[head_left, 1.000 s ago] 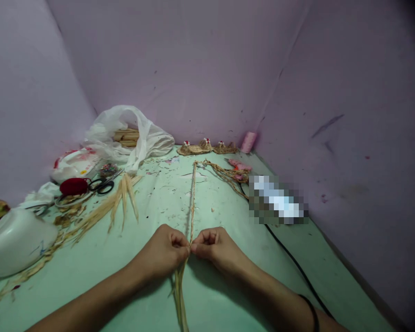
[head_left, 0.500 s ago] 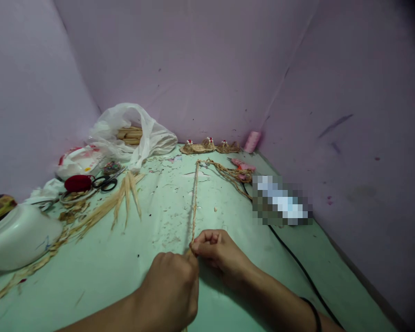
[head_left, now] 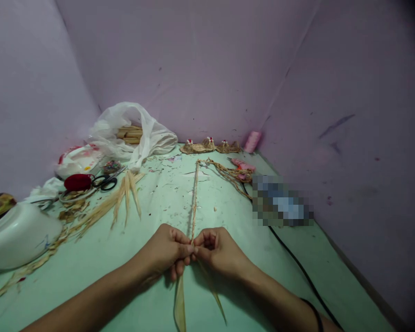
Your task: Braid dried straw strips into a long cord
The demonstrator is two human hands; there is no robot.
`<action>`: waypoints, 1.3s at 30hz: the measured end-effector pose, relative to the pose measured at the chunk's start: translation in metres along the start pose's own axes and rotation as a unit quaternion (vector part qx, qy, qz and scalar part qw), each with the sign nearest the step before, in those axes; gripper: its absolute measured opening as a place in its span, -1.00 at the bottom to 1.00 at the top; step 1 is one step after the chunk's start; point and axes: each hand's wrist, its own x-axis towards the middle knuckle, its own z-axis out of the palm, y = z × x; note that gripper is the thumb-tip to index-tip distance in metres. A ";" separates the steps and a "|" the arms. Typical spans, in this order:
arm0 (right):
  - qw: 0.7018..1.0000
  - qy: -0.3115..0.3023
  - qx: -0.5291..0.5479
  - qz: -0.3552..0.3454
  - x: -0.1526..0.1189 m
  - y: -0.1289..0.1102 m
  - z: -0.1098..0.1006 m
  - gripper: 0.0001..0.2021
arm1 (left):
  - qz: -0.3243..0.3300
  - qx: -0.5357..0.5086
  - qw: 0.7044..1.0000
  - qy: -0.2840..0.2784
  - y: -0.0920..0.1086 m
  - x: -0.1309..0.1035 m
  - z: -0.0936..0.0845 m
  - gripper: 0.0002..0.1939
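A thin braided cord of dried plant fibre (head_left: 194, 203) runs taut from the back of the table toward me. At its near end my left hand (head_left: 168, 251) and my right hand (head_left: 216, 251) pinch it from either side, thumbs and fingers almost touching. Below my fingers hang loose fibre strips, a broad one (head_left: 180, 302) on the left and a narrow one (head_left: 217, 299) on the right. At the far end the cord joins a tangle of finished braid (head_left: 230, 175).
On the left lie dried strips (head_left: 124, 198), scissors (head_left: 105, 183), a red pincushion-like object (head_left: 78, 182) and a white bowl (head_left: 24, 237). A plastic bag (head_left: 155, 133), small woven slippers (head_left: 202, 146) and a pink spool (head_left: 252, 141) stand at the back. A black cable (head_left: 297, 263) crosses the right side.
My left hand has turned from a fist and moved up beside my right hand, pinching the cord's end. Two loose strips now show below. My right hand has barely moved.
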 end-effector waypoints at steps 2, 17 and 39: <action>0.998 0.020 -0.050 -0.012 0.000 0.001 0.001 -0.89 | -0.004 0.038 0.999 0.013 0.000 -0.001 0.002 -0.83; 0.973 0.030 -0.227 -0.026 0.000 0.009 -0.013 -0.96 | 0.129 0.097 0.987 0.025 -0.007 0.006 0.001 -0.86; 0.944 0.031 -0.313 -0.105 0.017 -0.101 -0.017 -0.87 | 0.144 0.088 0.983 0.077 -0.015 0.007 0.008 -0.89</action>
